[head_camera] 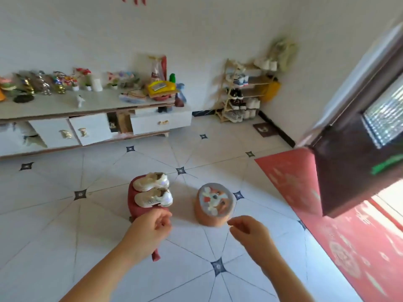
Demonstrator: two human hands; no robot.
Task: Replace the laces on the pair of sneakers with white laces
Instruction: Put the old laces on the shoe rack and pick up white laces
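L hand [152, 224] at stool [134, 205] edge, R hand [248, 233] over floor [196, 247]; both loosely curled, empty.

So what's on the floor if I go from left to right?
Red stool with the sneakers on top → round stool → red mat.

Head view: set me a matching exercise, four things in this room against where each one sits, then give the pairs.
Things
1. pair of sneakers
2. round stool with an animal picture
3. shoe rack
4. red mat

Places
A. in the far corner of the room
B. spread along the right, beside the dark door
C. on top of the red stool
D. on the tiled floor, right of the red stool

Pairs: 1-C, 2-D, 3-A, 4-B
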